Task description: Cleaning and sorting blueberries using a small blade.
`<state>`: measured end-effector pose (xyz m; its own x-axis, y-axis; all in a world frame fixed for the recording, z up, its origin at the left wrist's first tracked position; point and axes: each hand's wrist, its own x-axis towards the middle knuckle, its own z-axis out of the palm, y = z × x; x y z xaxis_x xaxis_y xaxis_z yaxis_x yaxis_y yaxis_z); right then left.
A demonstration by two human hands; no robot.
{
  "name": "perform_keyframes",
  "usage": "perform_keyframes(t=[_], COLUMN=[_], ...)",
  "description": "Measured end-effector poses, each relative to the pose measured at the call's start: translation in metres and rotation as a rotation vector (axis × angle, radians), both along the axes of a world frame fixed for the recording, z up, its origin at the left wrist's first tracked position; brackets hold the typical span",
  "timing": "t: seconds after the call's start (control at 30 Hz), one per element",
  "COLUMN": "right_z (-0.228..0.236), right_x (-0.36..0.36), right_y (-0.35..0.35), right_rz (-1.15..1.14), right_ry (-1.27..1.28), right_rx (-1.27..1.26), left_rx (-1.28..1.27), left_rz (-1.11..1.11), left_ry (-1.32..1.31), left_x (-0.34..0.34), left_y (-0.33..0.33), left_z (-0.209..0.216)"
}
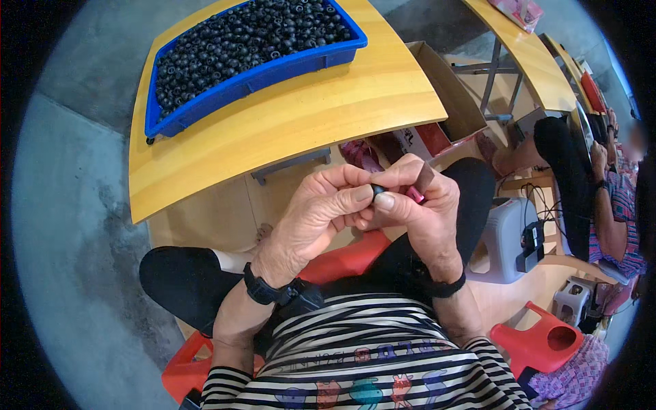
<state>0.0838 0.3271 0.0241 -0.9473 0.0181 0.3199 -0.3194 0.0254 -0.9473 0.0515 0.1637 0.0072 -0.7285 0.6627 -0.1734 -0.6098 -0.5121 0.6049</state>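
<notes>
My left hand [311, 219] and my right hand [427, 212] meet over my lap. Thumbs and fingertips of both pinch a small black rounded piece [378, 190], mostly covered by the fingers. Tucked in my right hand is also a small tool with a pink-red part [415, 195] and a flat brownish blade-like part [425, 178]; its exact kind is unclear. Beyond my hands, a blue plastic tray [256, 83] full of small black ring-like pieces [253, 37] rests on the yellow wooden table [294, 126].
A cardboard box [447, 89] stands on the floor right of the table. A grey plastic stool [506, 239] with black cables is at my right, near a red stool [540, 338]. Another person [615, 212] sits at the far right, beside further yellow tables [529, 58].
</notes>
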Motion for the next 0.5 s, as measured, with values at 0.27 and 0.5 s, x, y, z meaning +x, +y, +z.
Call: perform_keyframes(t=[0.27, 0.5], right_z=[-0.0018, 0.0001], right_x=[0.0011, 0.0047], right_y=[0.0021, 0.0004], right_rz=[0.072, 0.038], right_ry=[-0.172, -0.157], right_rx=[-0.137, -0.084], left_rx=[0.011, 0.041], left_rz=[-0.022, -0.016], left_ry=[-0.023, -0.049], left_x=[-0.0006, -0.0005], left_y=[-0.0026, -0.0011], left_z=[-0.0053, -0.0081])
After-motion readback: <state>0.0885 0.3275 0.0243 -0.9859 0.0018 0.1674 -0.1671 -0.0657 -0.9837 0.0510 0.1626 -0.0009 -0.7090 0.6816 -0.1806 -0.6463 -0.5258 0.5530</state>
